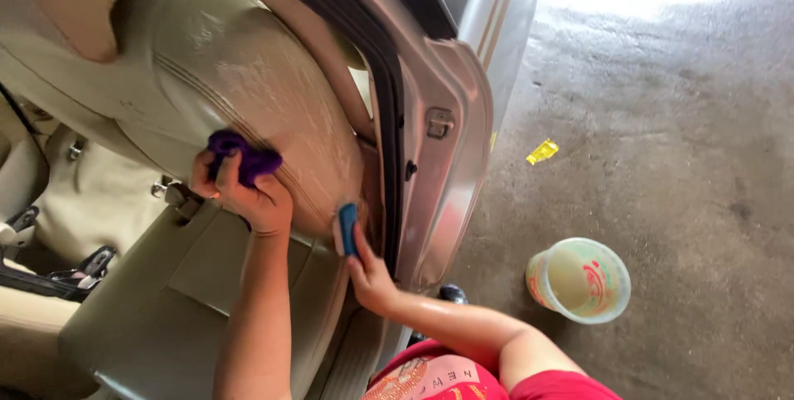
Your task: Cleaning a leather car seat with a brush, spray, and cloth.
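My left hand [248,199] is closed around a purple cloth [250,155] and presses it against the beige car seat backrest [240,61], which carries whitish foamy streaks. My right hand [370,276] grips a small blue and white brush [346,229] at the backrest's lower outer edge, close to the door opening. Both arms reach in from the bottom of the view, over the seat cushion [157,309].
The silver door pillar [447,160] with its black rubber seal stands right of the seat. Outside, a small plastic bucket [579,278] of pale liquid rests on wet concrete [678,119], with a yellow scrap [542,151] farther off. A belt buckle [175,193] sits by the cushion.
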